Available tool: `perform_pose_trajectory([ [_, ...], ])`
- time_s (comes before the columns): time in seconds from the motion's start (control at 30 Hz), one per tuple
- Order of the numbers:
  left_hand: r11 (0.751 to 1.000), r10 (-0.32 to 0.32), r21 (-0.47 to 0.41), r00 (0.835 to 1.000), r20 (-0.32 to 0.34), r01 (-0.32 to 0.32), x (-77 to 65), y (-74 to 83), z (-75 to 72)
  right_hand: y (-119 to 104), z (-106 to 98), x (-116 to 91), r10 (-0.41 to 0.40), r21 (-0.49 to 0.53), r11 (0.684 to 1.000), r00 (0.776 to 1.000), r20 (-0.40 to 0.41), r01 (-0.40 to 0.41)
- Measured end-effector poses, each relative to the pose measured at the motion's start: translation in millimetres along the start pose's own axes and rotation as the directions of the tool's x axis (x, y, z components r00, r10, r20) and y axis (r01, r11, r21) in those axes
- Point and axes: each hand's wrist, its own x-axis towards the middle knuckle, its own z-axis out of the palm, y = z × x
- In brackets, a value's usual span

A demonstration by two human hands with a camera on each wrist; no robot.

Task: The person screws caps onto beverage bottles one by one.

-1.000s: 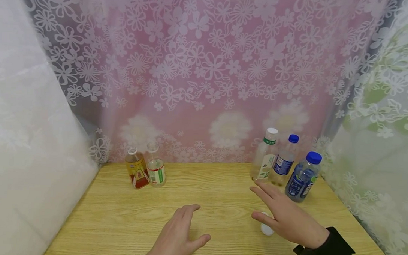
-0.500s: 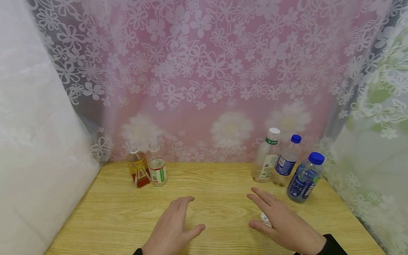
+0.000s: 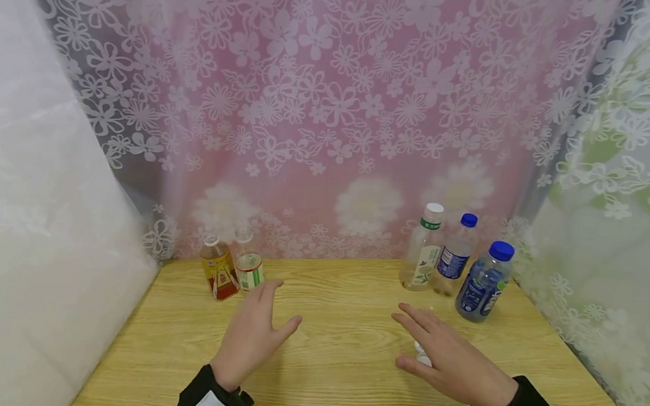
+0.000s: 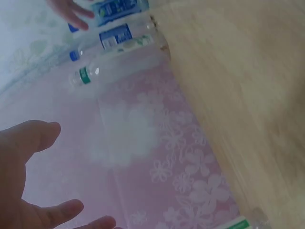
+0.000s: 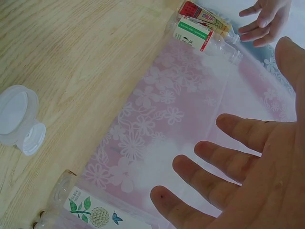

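above the table (image 3: pixel 341 359), left hand (image 3: pixel 247 338) and right hand (image 3: pixel 451 358) both wide, thumbs (image 3: pixel 288 328) inward, fingers (image 5: pixel 205 179) forward

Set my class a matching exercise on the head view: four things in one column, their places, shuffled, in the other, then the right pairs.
Things
1. left hand
2. right hand
3. yellow-labelled bottle
4. wide blue-capped bottle

Places
A. rightmost of all the bottles
B. partly hiding the small white items
C. leftmost of all the bottles
D. overlapping the lower part of the clear bottle with a red-and-green label

Right pairs
1-D
2-B
3-C
4-A
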Motion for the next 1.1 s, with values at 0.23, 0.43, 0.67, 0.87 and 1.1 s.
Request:
perform_pose_trajectory([
  [0.23,0.995,0.054,0.086,0.987,-0.152,-0.041,22.9,-15.3,-9.5,2,2,-3,0.005,-0.01,1.0,1.0,0.012,-0.005],
  [0.43,0.991,0.083,0.124,0.97,-0.23,-0.055,44.9,-29.9,-17.5,4,3,-4,0.016,0.019,1.0,0.999,0.034,-0.016],
  [0.67,0.997,0.027,0.077,0.967,-0.252,-0.008,76.4,-55.2,-19.7,4,5,-6,0.046,0.06,0.997,0.996,0.075,-0.05],
  [0.87,0.998,-0.008,0.062,0.965,-0.262,0.025,93.1,-71.6,-17.8,5,5,-9,0.049,0.044,0.998,0.996,0.069,-0.052],
  [1.1,0.997,-0.047,0.053,0.973,-0.227,0.06,104.4,-81.3,-17.1,5,6,-13,0.051,0.034,0.998,0.997,0.06,-0.053],
])
